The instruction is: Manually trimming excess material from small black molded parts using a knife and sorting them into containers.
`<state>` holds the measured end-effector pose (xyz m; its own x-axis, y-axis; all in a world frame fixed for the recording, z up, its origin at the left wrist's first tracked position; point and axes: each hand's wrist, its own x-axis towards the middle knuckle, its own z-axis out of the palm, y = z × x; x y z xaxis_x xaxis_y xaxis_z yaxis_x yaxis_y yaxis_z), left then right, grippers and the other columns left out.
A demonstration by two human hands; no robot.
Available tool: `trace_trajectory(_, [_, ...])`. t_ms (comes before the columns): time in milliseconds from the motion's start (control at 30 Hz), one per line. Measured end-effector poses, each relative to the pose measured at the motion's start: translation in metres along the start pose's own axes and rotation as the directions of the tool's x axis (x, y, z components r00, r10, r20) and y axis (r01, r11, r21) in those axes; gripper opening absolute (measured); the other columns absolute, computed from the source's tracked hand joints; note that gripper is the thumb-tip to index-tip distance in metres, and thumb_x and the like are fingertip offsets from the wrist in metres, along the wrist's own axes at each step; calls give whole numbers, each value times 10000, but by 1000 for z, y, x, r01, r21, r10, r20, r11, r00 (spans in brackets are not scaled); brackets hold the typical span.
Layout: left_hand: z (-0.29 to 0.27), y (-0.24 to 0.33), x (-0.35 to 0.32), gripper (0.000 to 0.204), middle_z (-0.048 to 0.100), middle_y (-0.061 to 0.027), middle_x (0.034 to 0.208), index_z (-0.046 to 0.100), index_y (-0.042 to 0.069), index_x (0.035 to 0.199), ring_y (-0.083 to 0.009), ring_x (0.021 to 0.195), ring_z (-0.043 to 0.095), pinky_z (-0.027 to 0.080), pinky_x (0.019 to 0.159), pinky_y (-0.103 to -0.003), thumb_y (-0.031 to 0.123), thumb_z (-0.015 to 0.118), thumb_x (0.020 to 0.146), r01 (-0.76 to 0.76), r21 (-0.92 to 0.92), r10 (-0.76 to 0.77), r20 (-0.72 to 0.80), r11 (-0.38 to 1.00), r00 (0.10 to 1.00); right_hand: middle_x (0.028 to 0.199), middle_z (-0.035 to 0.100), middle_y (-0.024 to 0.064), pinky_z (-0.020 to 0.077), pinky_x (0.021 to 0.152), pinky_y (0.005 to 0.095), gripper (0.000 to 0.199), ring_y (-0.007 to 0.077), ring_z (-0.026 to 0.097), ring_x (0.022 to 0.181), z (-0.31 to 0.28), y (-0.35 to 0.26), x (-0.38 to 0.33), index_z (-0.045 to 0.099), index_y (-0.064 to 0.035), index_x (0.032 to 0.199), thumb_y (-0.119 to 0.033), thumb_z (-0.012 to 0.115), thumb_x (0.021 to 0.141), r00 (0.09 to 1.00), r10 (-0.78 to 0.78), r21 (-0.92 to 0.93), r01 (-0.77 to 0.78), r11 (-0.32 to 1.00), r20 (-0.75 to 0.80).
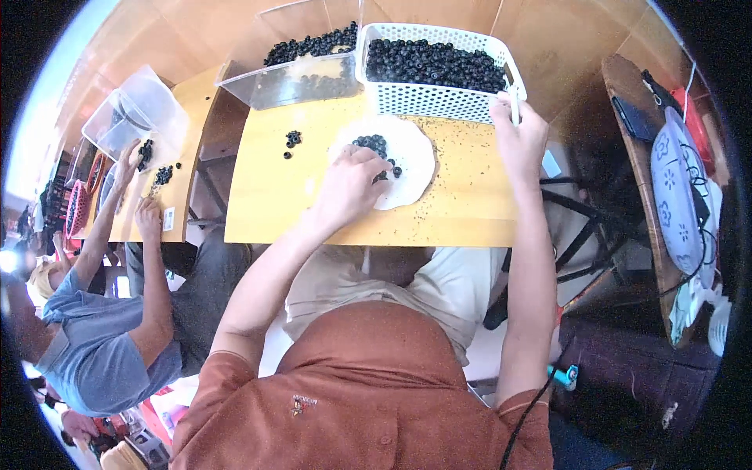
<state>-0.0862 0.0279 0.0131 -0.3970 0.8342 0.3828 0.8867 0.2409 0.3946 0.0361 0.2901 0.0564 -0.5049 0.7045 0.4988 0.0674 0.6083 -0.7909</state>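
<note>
My left hand point(354, 182) bends over a round white plate point(417, 168) on the yellow table, fingertips drawn together among small dark round berries point(371, 144). One berry appears to be pinched, though the fingers partly hide it. At the near right corner of a white perforated basket point(439, 102), my right hand point(520, 133) is closed around a slim white piece point(514, 106). Whether this piece is separate from the basket's rim is hard to make out. Dark berries point(435, 64) fill the basket.
Left of the basket stands a clear plastic box point(305, 84) with more berries. Loose berries point(292, 139) and brown bits point(450, 168) lie on the table point(270, 200). A co-worker's hands point(149, 219) are at another table on the left. A patterned lilac tray point(675, 196) sits at right.
</note>
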Motion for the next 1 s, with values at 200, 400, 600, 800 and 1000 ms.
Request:
trace_trajectory(200, [16,0,13,234,654,-98,1042,750,76,1018,-319,1082,566,502,932,-416,167,711,806,-70,109,66,33,992,997,802,711,54,502,637,266,234,81,625,697,9,7,-66,727,18,1034,-179,707,909,987,158,120,-162,979,41])
trace_trajectory(400, [21,-3,24,198,646,-97,1013,768,82,973,-309,1080,560,503,925,-413,193,697,824,-120,127,106,116,985,988,801,693,29,494,636,253,232,59,596,702,4,8,-97,718,39,1041,-162,704,926,964,239,196,-257,946,114])
trace_trajectory(600, [8,7,13,202,668,-102,1000,738,68,996,-317,1042,586,505,915,-418,137,723,807,-113,-50,117,79,992,990,808,686,22,491,653,248,211,56,586,714,-1,3,-112,716,42,1048,-127,708,922,969,231,221,-246,944,91])
trace_trajectory(800, [1,19,-6,176,699,-62,937,717,63,1056,-198,833,672,540,759,-302,104,728,886,101,-467,-116,-4,879,993,834,698,37,497,678,246,201,61,586,733,8,0,-128,714,42,1046,-117,708,923,950,268,271,-304,913,161])
trace_trajectory(1000, [1,15,-20,184,708,-27,970,691,13,1141,-89,870,668,560,759,-261,70,652,970,288,-883,-329,165,370,930,857,708,49,503,678,265,217,71,599,741,14,-24,-138,703,34,1074,-131,698,932,919,252,251,-332,909,303])
